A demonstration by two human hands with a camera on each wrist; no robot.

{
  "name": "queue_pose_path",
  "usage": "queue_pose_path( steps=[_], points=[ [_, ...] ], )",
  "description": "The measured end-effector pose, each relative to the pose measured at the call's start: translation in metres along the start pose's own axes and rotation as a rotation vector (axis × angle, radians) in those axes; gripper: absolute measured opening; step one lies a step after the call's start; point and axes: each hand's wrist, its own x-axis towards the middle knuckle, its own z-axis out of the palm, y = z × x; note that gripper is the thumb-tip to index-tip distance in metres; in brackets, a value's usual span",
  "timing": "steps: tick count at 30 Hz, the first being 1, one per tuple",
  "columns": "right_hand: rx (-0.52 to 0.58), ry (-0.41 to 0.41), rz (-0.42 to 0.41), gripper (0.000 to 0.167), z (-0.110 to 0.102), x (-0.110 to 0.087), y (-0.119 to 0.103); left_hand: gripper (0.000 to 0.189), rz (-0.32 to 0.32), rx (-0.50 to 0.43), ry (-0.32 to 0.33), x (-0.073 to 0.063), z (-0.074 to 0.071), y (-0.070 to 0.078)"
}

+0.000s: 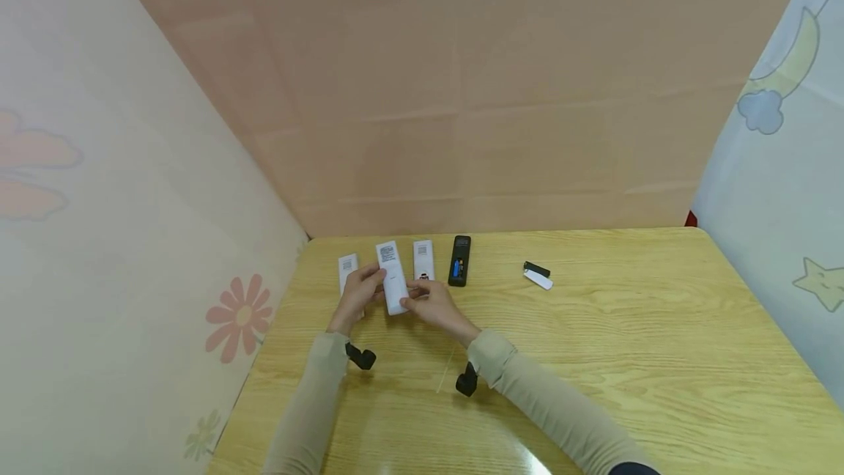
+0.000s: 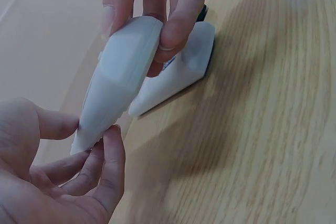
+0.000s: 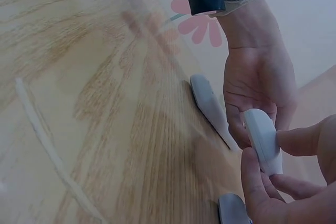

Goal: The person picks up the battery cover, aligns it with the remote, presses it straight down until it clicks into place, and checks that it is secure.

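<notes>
A white remote control point(image 1: 393, 281) is held back side up above the table, between both hands. My left hand point(image 1: 361, 289) pinches it along its left edge, thumb on the upper face. The right hand point(image 1: 433, 305) grips its near end on the right side, as the left wrist view also shows, where the remote point(image 2: 121, 66) is tilted. Behind the hands a second white remote point(image 1: 347, 266) lies partly hidden by the left hand. Another white remote point(image 1: 423, 255) lies just beyond the right hand, its battery bay partly visible.
A black remote point(image 1: 460, 261) lies to the right with its battery compartment uncovered and a blue battery point(image 1: 456, 268) inside. Farther right are a black cover point(image 1: 537, 268) and a white cover point(image 1: 538, 280), overlapping. A brown backdrop point(image 1: 461, 130) rises behind the wooden table point(image 1: 626, 343).
</notes>
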Motion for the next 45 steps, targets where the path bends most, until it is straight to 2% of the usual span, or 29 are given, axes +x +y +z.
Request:
queue_pose_path(
  steps=[9,17,24,31,35,42,45],
  points=[
    [0.009,0.025,-0.025,0.048,0.006,0.001,0.005,0.052,0.001,0.006,0.029,0.003,-0.001,-0.006],
    [0.075,0.054,0.009,0.042,0.012,0.003,0.012,0.049,-0.027,0.084,0.059,0.008,-0.001,-0.017],
    [0.1,0.08,0.012,0.039,0.018,0.004,0.012,0.045,0.025,0.162,0.09,0.006,0.001,-0.019],
    [0.094,0.099,0.006,0.037,0.021,0.004,0.01,0.041,0.05,0.223,0.096,0.005,0.002,-0.02],
    [0.058,0.107,-0.033,0.036,0.022,0.003,0.008,0.039,0.072,0.286,0.11,0.004,0.003,-0.019],
    [-0.052,0.101,-0.102,0.035,0.026,0.006,0.012,0.038,0.125,0.48,0.16,0.005,0.006,-0.017],
    [-0.105,0.104,-0.121,0.033,0.028,0.008,0.014,0.038,0.143,0.508,0.158,0.004,0.006,-0.016]
  ],
)
